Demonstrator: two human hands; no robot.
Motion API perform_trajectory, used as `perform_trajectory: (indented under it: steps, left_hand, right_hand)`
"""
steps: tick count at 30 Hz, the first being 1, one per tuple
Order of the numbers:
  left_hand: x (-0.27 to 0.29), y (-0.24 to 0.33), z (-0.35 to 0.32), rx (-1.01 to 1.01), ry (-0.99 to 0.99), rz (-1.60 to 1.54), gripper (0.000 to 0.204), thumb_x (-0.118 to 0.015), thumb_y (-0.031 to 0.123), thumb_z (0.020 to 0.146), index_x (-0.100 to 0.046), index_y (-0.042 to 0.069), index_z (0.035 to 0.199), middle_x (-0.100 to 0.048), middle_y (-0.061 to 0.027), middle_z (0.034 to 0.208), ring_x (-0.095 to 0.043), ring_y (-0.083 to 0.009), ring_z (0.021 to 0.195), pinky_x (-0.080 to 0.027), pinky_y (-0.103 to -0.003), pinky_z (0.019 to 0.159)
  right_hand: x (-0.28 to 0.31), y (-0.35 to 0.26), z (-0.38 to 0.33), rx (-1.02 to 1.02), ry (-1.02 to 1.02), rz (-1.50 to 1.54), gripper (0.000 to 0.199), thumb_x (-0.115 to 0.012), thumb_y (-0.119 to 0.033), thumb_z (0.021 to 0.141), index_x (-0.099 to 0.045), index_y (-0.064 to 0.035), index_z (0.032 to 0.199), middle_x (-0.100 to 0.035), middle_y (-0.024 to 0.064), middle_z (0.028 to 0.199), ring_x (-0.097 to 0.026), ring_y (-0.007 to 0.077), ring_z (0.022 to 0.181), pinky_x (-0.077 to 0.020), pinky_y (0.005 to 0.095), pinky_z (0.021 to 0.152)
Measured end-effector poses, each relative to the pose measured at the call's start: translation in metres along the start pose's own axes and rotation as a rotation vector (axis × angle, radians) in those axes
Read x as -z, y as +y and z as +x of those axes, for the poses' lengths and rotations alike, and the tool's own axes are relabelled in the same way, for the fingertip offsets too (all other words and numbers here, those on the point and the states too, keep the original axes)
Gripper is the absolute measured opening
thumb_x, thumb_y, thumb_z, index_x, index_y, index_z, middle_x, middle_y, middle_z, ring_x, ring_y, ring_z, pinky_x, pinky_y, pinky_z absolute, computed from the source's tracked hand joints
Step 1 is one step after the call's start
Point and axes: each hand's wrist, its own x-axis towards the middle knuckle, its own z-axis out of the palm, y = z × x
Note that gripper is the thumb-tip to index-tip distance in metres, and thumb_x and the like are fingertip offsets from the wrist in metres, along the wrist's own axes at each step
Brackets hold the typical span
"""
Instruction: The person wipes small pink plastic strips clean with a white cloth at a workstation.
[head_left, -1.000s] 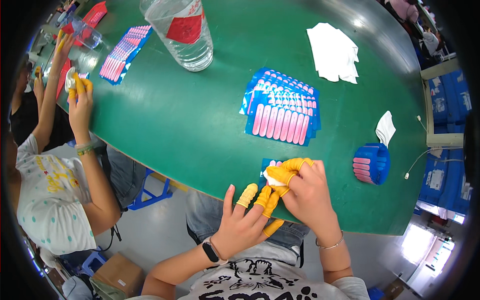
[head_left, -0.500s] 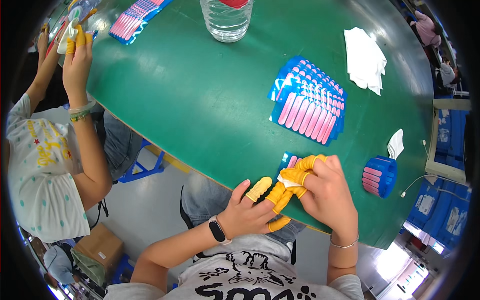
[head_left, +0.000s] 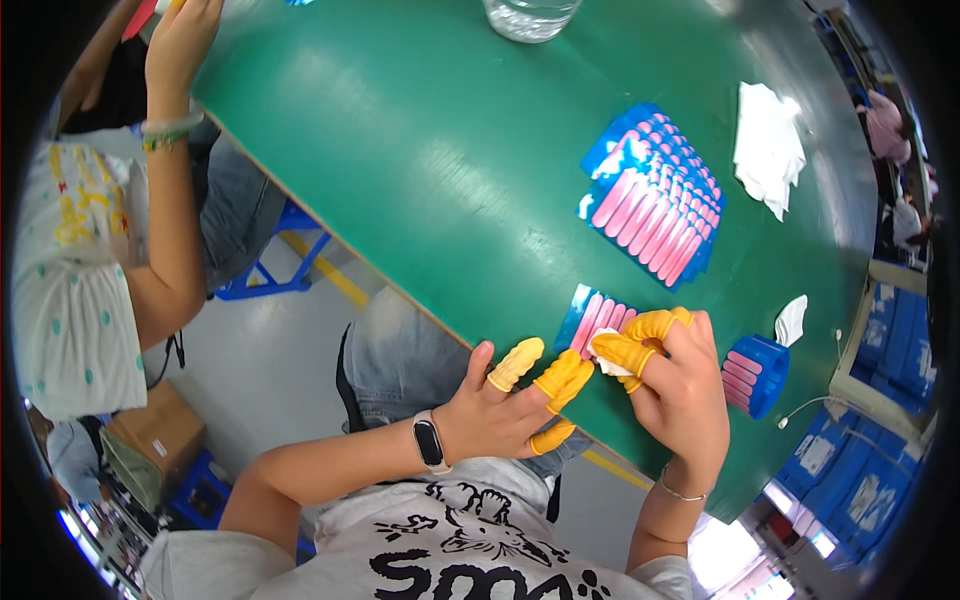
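A small blue sheet with pink rounded strips (head_left: 598, 312) lies near the front edge of the green table. My right hand (head_left: 685, 380), in yellow finger cots, pinches a crumpled white wipe (head_left: 606, 356) against its lower part. From the left, my left hand (head_left: 500, 408) reaches in with fingers spread, also in yellow cots. Its middle fingertips rest at the sheet's lower edge, beside the wipe; the thumb is bare. Part of the sheet is hidden under my right fingers.
Beyond my hands lies a stack of similar sheets (head_left: 658, 205). White wipes (head_left: 768, 150) lie at the far right. A curled blue-and-pink band (head_left: 766, 372) stands by a small wipe (head_left: 791, 320). A clear water container (head_left: 532, 18) is at the back; a co-worker's arm (head_left: 170, 220) is left.
My right hand has shifted right with the wipe, uncovering more pink strips on the small sheet. My left hand stays beside it. The whole view has tilted and moved.
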Motion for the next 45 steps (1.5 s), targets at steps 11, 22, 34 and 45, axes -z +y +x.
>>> perform_trajectory:
  steps: [11,22,34,45]
  left_hand:
    - [0.007,0.035,0.005,0.007,-0.090,-0.160,0.029,-0.058,0.037,0.091,-0.069,0.013,0.101,-0.059,-0.0052,0.116,-0.050,-0.0277,0.122,-0.021,-0.059,0.114]
    - [-0.003,0.023,0.003,-0.080,-0.119,-0.085,0.042,-0.053,0.048,0.091,-0.068,0.014,0.110,-0.057,-0.0017,0.115,-0.048,-0.0229,0.120,-0.023,-0.053,0.113]
    - [-0.006,0.024,0.004,-0.085,-0.016,-0.058,0.046,-0.053,0.047,0.091,-0.068,0.011,0.115,-0.055,-0.0004,0.117,-0.042,-0.0219,0.126,-0.025,-0.053,0.113]
    - [-0.005,0.022,0.008,-0.068,-0.052,-0.025,0.046,-0.056,0.050,0.087,-0.069,0.012,0.110,-0.056,-0.0008,0.119,-0.046,-0.0191,0.123,-0.026,-0.051,0.112]
  right_hand:
    - [-0.004,-0.007,0.012,0.014,-0.009,0.053,0.036,-0.071,-0.002,0.063,-0.075,-0.0093,0.098,-0.061,0.0076,0.095,-0.054,0.0259,0.080,-0.0406,0.0384,0.074]
    - [-0.027,-0.008,0.034,0.010,0.061,0.030,0.031,-0.073,0.000,0.064,-0.073,-0.0062,0.095,-0.062,0.0101,0.096,-0.055,0.0269,0.081,-0.0435,0.0365,0.070]
    - [-0.012,0.004,0.012,-0.030,-0.039,0.023,0.034,-0.072,-0.003,0.067,-0.074,-0.0101,0.100,-0.063,0.0089,0.099,-0.056,0.0273,0.086,-0.0432,0.0359,0.076]
    - [-0.030,0.016,-0.021,-0.148,0.181,-0.140,0.028,-0.076,-0.004,0.072,-0.072,-0.0062,0.100,-0.064,0.0104,0.097,-0.059,0.0279,0.084,-0.0444,0.0367,0.072]
